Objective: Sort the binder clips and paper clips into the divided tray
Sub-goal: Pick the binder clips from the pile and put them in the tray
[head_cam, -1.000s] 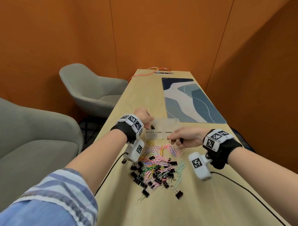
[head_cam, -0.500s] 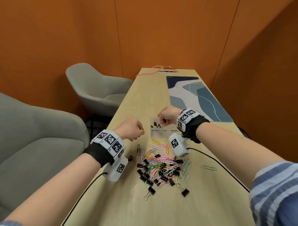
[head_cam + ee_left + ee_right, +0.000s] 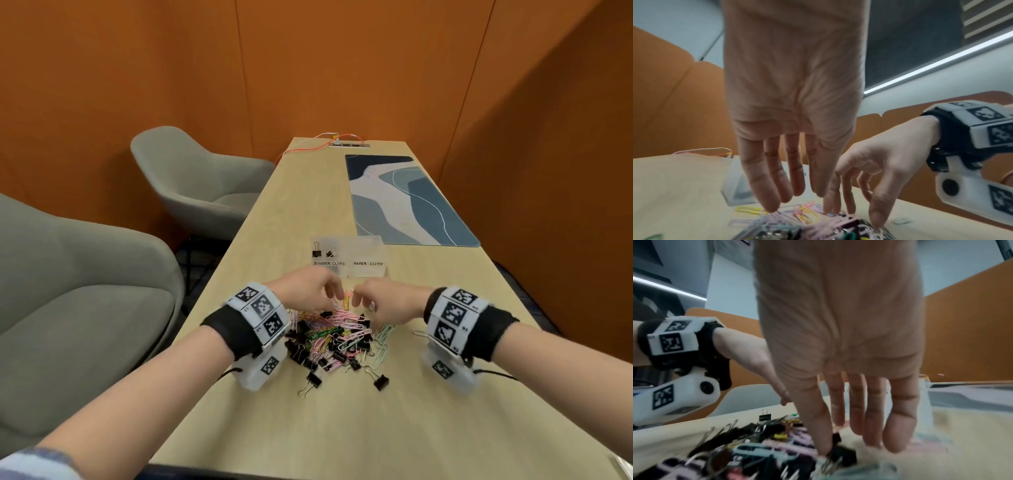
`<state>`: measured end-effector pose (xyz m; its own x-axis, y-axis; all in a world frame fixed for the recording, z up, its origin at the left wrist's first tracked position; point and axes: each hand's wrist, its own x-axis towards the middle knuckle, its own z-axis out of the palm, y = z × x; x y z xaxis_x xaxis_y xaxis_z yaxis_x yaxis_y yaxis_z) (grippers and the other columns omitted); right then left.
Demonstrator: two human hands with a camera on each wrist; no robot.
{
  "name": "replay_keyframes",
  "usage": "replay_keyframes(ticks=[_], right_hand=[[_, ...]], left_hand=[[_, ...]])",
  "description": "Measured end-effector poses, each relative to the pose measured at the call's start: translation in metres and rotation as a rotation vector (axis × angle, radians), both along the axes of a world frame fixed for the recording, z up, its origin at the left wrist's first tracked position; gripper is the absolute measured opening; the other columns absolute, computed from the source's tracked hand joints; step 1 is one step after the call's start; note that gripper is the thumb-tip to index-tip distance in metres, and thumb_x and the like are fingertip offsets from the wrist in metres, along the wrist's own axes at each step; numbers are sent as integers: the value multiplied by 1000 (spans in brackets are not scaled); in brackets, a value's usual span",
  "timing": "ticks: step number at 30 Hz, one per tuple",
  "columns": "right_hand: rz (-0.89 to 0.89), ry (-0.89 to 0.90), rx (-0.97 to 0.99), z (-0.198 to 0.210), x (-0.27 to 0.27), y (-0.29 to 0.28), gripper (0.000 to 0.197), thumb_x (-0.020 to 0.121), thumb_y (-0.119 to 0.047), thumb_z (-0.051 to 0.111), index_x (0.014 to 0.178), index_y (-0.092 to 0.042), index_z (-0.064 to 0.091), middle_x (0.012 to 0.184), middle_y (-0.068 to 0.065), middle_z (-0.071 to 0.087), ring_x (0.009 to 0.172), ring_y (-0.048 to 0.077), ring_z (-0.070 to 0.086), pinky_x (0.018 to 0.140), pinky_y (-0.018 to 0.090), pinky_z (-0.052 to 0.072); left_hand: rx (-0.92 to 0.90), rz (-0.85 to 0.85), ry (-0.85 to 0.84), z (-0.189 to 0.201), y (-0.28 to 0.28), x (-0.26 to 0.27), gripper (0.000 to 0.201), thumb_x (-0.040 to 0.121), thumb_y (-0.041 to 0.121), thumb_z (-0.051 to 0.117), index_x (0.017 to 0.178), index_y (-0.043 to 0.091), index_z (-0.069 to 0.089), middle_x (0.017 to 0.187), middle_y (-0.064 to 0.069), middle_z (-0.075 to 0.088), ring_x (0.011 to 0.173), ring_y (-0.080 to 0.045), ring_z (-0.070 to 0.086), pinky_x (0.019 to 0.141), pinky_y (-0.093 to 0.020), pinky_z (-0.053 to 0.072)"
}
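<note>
- My left hand [image 3: 310, 291] and right hand [image 3: 387, 299] hang palms down, fingers loose and spread (gripping nothing).
- Fingertips touch the clip pile [image 3: 337, 337]; the tray [image 3: 363, 270] sits just beyond.

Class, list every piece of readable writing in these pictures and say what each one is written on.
"BINDER CLIPS": handwritten on the left front of the divided tray.
"PAPER CLIPS": handwritten on its right front.
The wristbands' black-and-white square codes carry tiny characters, too small to read.
</note>
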<state>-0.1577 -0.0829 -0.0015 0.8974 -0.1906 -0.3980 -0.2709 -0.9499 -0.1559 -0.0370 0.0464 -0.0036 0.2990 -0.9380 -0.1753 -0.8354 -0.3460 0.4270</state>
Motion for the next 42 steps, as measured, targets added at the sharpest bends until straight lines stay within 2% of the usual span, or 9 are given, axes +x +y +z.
replay_keyframes(ticks=[7, 10, 13, 18, 25, 27, 30, 34, 42], right_hand=[[-45, -206, 50, -20, -10, -1, 8, 80, -14, 66, 82, -16, 58, 86, 0, 55, 79, 17, 50, 61, 23, 37], [-52, -208, 64, -22, -11, -5, 21, 81, -12, 65, 71, -23, 50, 81, -3, 56, 76, 15, 51, 53, 13, 33], [-86, -205, 100, -24, -12, -9, 29, 81, -9, 63, 65, -27, 47, 74, -5, 54, 76, 15, 52, 56, 15, 37], [-167, -249, 199, -23, -13, -11, 17, 80, -7, 60, 78, -23, 58, 81, -1, 59, 78, 15, 55, 71, 23, 42], [-281, -301, 301, -16, -13, -17, 15, 83, -3, 54, 84, -17, 61, 75, -1, 59, 59, 11, 57, 50, 16, 45], [-265, -254, 266, -15, -15, -13, 9, 82, -12, 62, 91, -15, 63, 82, -1, 60, 65, 10, 55, 51, 15, 40], [-225, -221, 193, -23, -14, -3, 25, 78, -26, 71, 98, -11, 65, 84, -1, 59, 76, 15, 54, 56, 20, 38], [-233, -269, 132, -31, -10, 3, 25, 78, -29, 71, 94, -11, 65, 84, 1, 59, 80, 17, 54, 68, 27, 40], [-356, -300, 274, -12, -11, -9, 19, 67, -12, 78, 75, -15, 61, 74, 0, 64, 70, 15, 59, 64, 28, 50]], left_hand=[[94, -53, -104, -13, -28, -19, 22, 78, 22, 73, 98, 14, 69, 102, -6, 71, 95, -21, 65, 83, -31, 53], [96, -56, -141, -14, -30, -18, 16, 79, 20, 71, 94, 12, 69, 101, -7, 71, 91, -21, 64, 82, -32, 53], [50, -22, -174, -10, -29, -12, 17, 84, 22, 66, 97, 12, 67, 103, -6, 69, 86, -17, 57, 78, -29, 48], [-50, 117, -201, -8, -24, 2, 22, 86, 28, 65, 100, 11, 62, 104, -6, 66, 93, -20, 59, 74, -28, 43], [104, 107, -163, -11, -6, 5, 23, 84, 25, 68, 102, 10, 66, 93, -1, 59, 86, -16, 53, 74, -25, 43], [135, 105, -158, -14, -4, 3, 25, 81, 23, 71, 102, 11, 66, 93, -2, 60, 88, -19, 56, 75, -27, 44], [147, 102, -181, -17, -6, 2, 27, 78, 23, 74, 101, 11, 67, 105, -6, 68, 99, -23, 62, 75, -27, 45], [143, 80, -200, -17, -10, 0, 27, 79, 22, 74, 101, 8, 68, 107, -8, 69, 100, -24, 63, 74, -26, 44], [45, 85, -264, -12, -2, 5, 29, 80, 34, 70, 95, 10, 61, 91, -4, 64, 81, -19, 55, 69, -29, 45]])
